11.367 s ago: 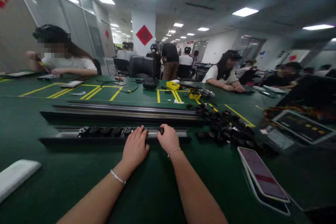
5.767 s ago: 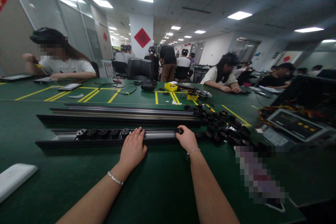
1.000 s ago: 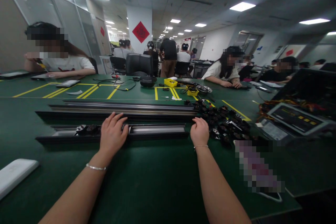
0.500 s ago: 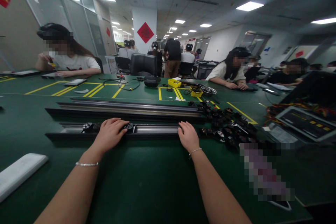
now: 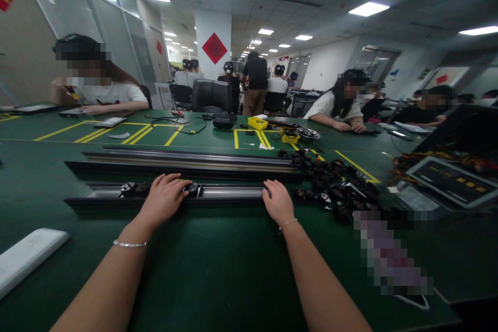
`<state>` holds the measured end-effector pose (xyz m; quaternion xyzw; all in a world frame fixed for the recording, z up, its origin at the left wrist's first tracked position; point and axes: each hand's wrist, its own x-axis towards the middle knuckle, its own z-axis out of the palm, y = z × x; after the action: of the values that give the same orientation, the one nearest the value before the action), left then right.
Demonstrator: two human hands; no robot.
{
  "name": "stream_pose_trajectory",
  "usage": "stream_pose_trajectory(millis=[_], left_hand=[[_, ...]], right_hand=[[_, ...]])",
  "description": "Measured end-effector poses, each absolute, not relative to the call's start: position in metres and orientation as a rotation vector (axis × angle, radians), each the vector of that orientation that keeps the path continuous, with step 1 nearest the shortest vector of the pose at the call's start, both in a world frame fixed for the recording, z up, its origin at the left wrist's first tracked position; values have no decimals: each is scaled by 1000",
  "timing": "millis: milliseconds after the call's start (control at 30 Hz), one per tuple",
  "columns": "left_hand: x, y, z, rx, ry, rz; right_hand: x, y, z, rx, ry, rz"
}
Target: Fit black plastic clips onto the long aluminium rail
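Rail point(image 5: 233, 193) of grey metal w/ dark edges lies on the green table point(image 5: 218, 264), in front of the person, parallel to the far rails point(image 5: 194, 167). It is prob. stiff and not very heavy for its length; the smooth channel may be slippery. Black modules point(image 5: 127, 190) sit in its left half; they look small, rigid and light, prob. w/ plastic housing, so the rail should be kept level, b/c they might slide. Best hold, in my opinion, is at the two ends, or on the long edges, w/o pressing on the modules.

Left hand point(image 5: 165, 198) lies over the middle of the module row, fingers bent and moderately apart; I cannot tell if it grips or only rests. Right hand point(image 5: 279, 201) is at the right end of the rail, fingers close together and curled over it; how firm, cannot tell. Pile of black parts point(image 5: 342, 181) is just to the right.

Compared w/ approx. 1 sec. ago, the right hand has come left, from beside the pile onto the rail end, and the left hand is now lower. Approx. 6 sec. ago the right hand had a small dark part in the fingers; now none is visible there. Vs. 0.5 sec. ago, almost no diff.
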<state>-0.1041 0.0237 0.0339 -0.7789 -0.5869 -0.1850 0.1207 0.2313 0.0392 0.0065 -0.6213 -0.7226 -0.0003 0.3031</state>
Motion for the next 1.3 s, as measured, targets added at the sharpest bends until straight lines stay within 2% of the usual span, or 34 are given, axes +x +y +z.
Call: stream_pose_trajectory(millis=[1300], left_hand=[[-69, 14, 41, -2371, -1759, -319]], right_hand=[[231, 40, 5, -1643, -1917, -6]])
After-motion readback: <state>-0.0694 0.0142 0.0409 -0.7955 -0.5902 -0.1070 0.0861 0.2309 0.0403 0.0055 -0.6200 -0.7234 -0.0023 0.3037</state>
